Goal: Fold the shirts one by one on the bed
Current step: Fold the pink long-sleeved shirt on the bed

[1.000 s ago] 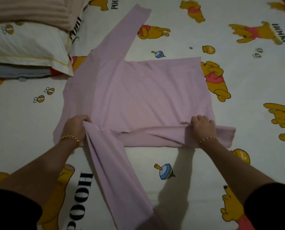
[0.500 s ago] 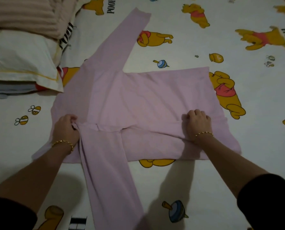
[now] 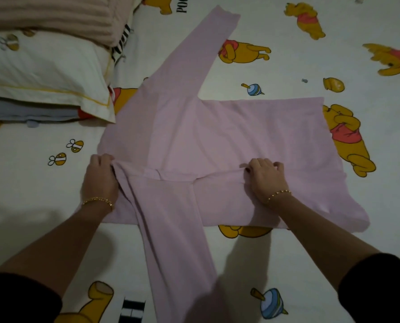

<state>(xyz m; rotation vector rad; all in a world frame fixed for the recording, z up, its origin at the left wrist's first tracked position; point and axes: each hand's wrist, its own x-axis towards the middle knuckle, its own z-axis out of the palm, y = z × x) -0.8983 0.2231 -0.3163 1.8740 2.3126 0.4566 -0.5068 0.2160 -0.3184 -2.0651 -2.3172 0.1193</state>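
One pillow (image 3: 43, 73) far left on the bed (image 3: 334, 257). Next, left hand (image 3: 100, 178), fingers curled round bunched cloth at the shoulder of the pink shirt (image 3: 217, 136). Spread flat mid-bed, long axis left to right, neck end left, hem right (one sleeve pointing away up the bed, the other back toward the camera). Right hand (image 3: 265, 180) on the folded near edge, fingers bent, pinching the fold. Printed at top, cut off by the frame: "POO" (image 3: 182, 4); other lettering unreadable.
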